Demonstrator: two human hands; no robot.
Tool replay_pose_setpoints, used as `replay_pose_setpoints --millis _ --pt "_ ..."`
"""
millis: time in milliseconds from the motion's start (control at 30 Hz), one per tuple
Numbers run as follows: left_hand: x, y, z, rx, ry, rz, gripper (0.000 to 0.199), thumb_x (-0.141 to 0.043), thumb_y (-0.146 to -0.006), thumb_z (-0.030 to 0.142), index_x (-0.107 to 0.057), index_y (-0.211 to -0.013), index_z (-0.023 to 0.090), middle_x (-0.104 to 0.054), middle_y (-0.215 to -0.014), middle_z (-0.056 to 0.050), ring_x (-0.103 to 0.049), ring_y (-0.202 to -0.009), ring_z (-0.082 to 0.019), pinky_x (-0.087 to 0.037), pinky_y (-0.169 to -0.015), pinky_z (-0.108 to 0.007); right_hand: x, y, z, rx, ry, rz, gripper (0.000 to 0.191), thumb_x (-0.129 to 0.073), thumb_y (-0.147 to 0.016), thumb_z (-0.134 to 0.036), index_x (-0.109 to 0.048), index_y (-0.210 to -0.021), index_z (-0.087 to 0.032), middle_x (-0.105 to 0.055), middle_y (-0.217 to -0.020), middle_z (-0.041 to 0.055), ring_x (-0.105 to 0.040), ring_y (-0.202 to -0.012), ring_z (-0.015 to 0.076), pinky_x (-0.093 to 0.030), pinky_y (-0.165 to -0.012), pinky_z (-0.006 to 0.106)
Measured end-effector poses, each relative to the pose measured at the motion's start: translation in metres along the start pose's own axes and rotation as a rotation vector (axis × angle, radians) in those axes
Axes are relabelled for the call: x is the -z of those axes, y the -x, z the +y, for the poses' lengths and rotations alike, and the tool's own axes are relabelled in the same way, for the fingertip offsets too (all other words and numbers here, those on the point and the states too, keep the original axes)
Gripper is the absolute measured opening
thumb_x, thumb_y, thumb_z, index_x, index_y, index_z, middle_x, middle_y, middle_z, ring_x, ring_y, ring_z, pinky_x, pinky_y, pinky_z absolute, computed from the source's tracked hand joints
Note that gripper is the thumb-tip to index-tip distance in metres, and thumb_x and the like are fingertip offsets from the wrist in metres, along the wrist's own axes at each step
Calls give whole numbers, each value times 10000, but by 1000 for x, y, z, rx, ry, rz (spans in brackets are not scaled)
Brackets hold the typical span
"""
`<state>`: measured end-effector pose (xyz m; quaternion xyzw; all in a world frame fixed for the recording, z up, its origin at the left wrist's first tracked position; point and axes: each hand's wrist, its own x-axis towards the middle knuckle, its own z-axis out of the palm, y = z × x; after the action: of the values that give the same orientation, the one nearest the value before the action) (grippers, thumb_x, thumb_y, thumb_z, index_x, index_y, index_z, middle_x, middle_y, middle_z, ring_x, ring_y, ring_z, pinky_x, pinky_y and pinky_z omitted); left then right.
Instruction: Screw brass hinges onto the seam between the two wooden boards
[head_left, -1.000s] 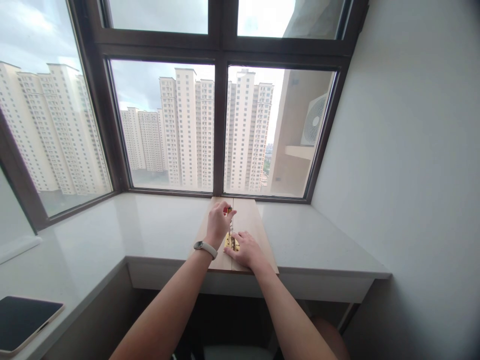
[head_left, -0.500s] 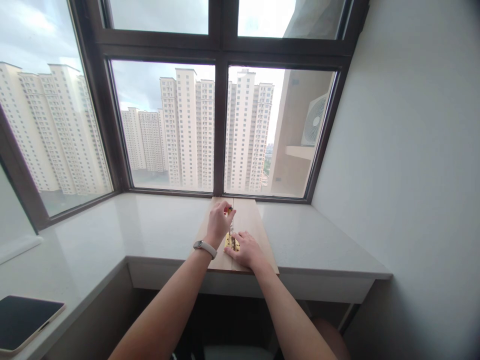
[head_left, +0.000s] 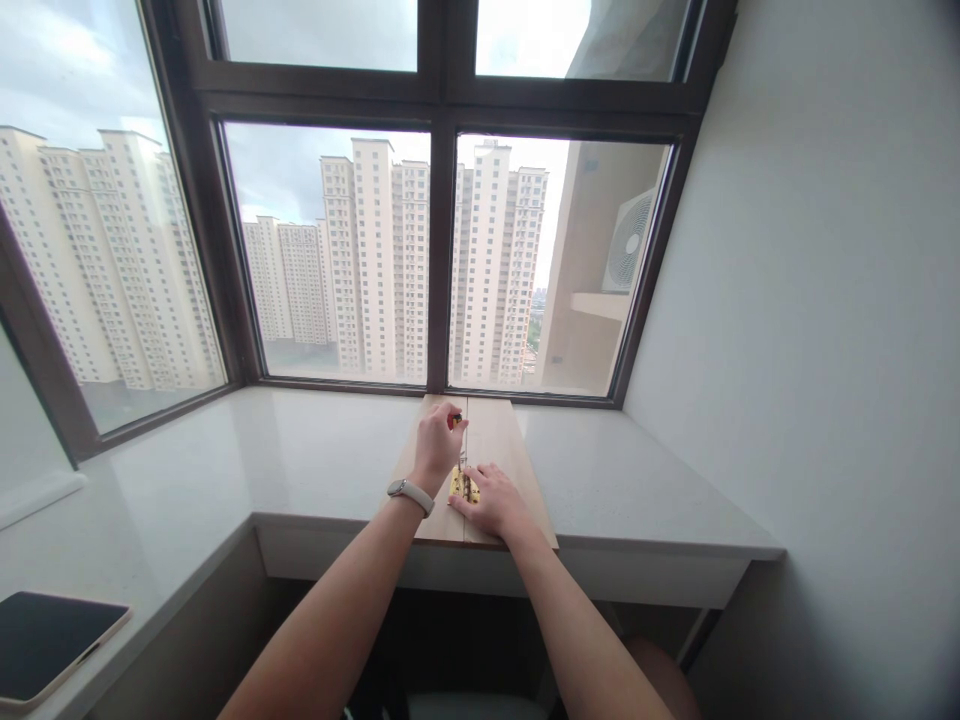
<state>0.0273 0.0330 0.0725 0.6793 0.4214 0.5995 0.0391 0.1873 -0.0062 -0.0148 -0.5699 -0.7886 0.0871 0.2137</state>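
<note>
Dark-framed windows (head_left: 337, 250), white wall (head_left: 825, 270).

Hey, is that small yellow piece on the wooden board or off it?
On the wooden board: the yellow piece shows within its edges, with the right hand against it.

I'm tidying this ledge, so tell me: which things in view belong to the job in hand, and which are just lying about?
In use:
red-and-yellow handle, in the left hand
yellow piece, at the right hand's fingertips
wooden board, beneath both hands

Lying about:
dark-screened device, lower left, untouched
</note>
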Motion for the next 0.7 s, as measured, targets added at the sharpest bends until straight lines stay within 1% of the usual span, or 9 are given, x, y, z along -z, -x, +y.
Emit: replay_pose_setpoints --millis 100,233,333,433,467,533,600,667,700 --pt "3 0 0 6 37 -10 105 -723 -866 172 -663 -944 208 -693 -970 -60 -664 -778 -183 -574 -747 -348 1 0 -1 -1 -4 3 744 -597 -864 -708 -522 -1492 -316 -490 -1538 91 -326 -1490 327 -217 -1219 451" --pt "12 -2 5 5 90 11 94 -729 -876 218 -662 -941 203 -671 -950 -59 -673 -806 -183 -601 -700 -325 0 0 0 12 -1 9 721 -628 -861 -665 -524 -1480 -312 -519 -1507 93 -357 -1470 319 -223 -1216 448" --pt "20 -6 12 -11 120 13 104 -734 -883 257 -669 -943 202 -665 -954 -59 -680 -817 -179 -615 -684 -308 0 -1 1 13 -21 5 787 -617 -860 -686 -479 -1514 -272 -504 -1527 111 -338 -1484 328 -224 -1224 462" --pt "27 -11 18 -24 168 -16 116 -745 -879 275 -681 -948 207 -677 -963 -59 -687 -815 -172 -627 -684 -299 6 -5 4 -6 -105 2 825 -561 -883 -718 -437 -1539 -233 -462 -1565 123 -343 -1489 323 -268 -1217 461" --pt "29 -12 19 -22 183 -24 120 -749 -877 279 -686 -950 208 -685 -966 -61 -691 -815 -172 -630 -686 -300 11 -7 4 -13 -149 31 815 -530 -900 -723 -437 -1535 -221 -450 -1573 128 -356 -1484 314 -289 -1211 454" --pt "30 -12 22 -4 215 -41 131 -760 -869 287 -694 -951 208 -704 -972 -65 -702 -824 -177 -635 -692 -304 24 -11 1 -20 -245 149 792 -481 -926 -723 -449 -1515 -196 -431 -1581 140 -379 -1475 294 -326 -1199 438" --pt "29 -11 24 26 252 -70 144 -770 -860 292 -698 -952 206 -721 -964 -65 -712 -828 -181 -637 -696 -308 40 -14 -7 14 -318 289 765 -506 -922 -706 -459 -1494 -200 -486 -1537 138 -432 -1437 283 -359 -1183 438" --pt "25 -9 27 48 289 -115 157 -777 -856 299 -702 -958 206 -733 -940 -59 -719 -816 -182 -636 -710 -314 56 -16 -19 85 -367 357 696 -543 -923 -656 -473 -1473 -236 -547 -1486 117 -488 -1391 286 -397 -1156 458" --pt "23 -8 29 51 310 -144 163 -778 -857 308 -703 -959 206 -737 -931 -57 -723 -818 -184 -635 -721 -317 62 -16 -25 113 -394 365 640 -537 -940 -618 -480 -1462 -252 -583 -1449 108 -526 -1355 286 -421 -1133 465"
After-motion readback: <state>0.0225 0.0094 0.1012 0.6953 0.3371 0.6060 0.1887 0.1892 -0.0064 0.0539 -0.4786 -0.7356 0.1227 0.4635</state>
